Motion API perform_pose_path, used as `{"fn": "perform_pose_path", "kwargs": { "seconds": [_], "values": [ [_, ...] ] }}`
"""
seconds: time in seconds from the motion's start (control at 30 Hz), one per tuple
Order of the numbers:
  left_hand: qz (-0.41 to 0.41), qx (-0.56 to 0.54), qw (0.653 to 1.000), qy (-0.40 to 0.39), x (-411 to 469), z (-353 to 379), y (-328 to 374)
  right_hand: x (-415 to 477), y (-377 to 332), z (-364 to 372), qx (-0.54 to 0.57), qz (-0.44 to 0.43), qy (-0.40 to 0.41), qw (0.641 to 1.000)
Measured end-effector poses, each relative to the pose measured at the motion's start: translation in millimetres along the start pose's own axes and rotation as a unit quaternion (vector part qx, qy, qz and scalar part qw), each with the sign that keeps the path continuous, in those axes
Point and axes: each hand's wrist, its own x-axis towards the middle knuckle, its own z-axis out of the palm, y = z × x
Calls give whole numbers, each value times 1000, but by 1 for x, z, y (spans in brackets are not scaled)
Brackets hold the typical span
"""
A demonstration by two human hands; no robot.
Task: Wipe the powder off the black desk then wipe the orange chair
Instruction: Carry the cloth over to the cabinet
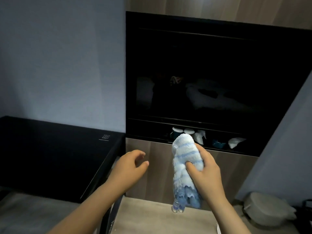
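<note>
My right hand (pixel 205 171) grips a fluffy white cloth with blue stripes (pixel 184 156), held upright in the air in front of a wooden cabinet. The cloth's lower end hangs down past my wrist. My left hand (pixel 130 168) hovers to the left of the cloth with loosely curled fingers and holds nothing. The black desk (pixel 50 157) stretches along the wall at the left; the light is too dim to make out any powder on it. No orange chair is in view.
A dark television screen (pixel 211 73) fills a black panel ahead. Below it a shelf holds cups (pixel 177 131) and white packets. The wooden cabinet front (pixel 157 166) stands under the shelf. A grey lidded pot (pixel 266 211) sits at the lower right.
</note>
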Motion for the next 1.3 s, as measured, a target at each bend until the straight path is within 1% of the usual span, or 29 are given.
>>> {"fn": "perform_pose_path", "kwargs": {
  "seconds": [0.17, 0.33, 0.5, 0.6, 0.8, 1.0, 1.17, 1.3],
  "values": [
    [-9, 5, 1000, -9, 48, 27, 1, 49, 35, -4, -20, 9, -1, 1000],
    [-19, 6, 1000, -16, 101, 38, -15, 96, 59, 18, -29, 16, -8, 999],
    [-22, 6, 999, -24, 163, 34, -51, 148, 74, 62, -41, 21, -14, 999],
    [-23, -2, 999, -24, 205, 23, -76, 183, 78, 95, -60, 16, -30, 998],
    [-35, -13, 998, -53, 282, 2, -133, 244, 86, 160, -104, 31, -61, 992],
    [-68, -23, 995, -71, 331, 4, -176, 289, 105, 207, -161, 51, -115, 979],
    [-104, -13, 991, -85, 362, 15, -207, 328, 136, 242, -169, 74, -159, 970],
    [-143, -15, 986, -88, 383, 26, -226, 361, 167, 275, -180, 53, -216, 958]
  ]
}}
